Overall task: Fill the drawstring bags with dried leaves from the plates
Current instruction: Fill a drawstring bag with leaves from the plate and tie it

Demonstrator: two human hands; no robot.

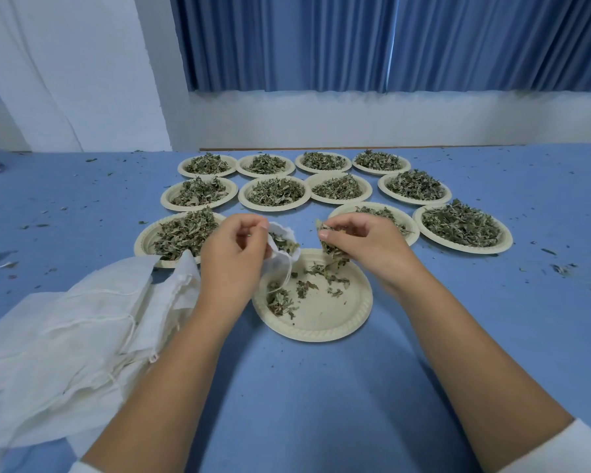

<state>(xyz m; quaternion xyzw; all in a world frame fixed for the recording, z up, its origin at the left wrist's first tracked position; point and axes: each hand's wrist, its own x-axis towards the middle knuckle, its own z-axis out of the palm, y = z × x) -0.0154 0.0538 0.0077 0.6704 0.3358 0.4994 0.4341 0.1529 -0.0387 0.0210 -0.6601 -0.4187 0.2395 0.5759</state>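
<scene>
- Drawstring bag (280,261), centre of frame: small, white, its gathered mouth turned up and toward the right, so leaves can go in from that side. Some leaves already show inside the mouth, so it looks partly filled.
- Left hand (232,257) grips the bag at the mouth, thumb and fingers curled round the rim. I judge this is to keep the opening spread. The bag hangs just over the left edge of the near plate, so spills land on the plate and not the counter.
- Right hand (359,240) pinches a clump of dried leaves (331,249) in curled fingers, just right of the bag mouth and not yet inside it. It is also above the near plate, so the catch logic is the same.
- Near plate (321,331): pale and round, mostly bare, with a few loose leaf bits (280,300) on its left and upper parts. It reads as the plate being emptied, nearly done.
- Full plates (275,204): eleven more in rows behind, toward the middle of the frame, each heaped with leaves. One (403,216) is partly hidden behind the right hand. They sit close together within reach, likely queued for later bags.
- Spare bags (65,336): a loose heap of white cloth bags at lower left, next to the left arm, strings trailing. They look flat and unfilled, handy for the left hand.
- Counter (287,404): blue top with leaf crumbs scattered to the left and right.
- Blue curtain (389,39) and a white wall across the top of the frame.
</scene>
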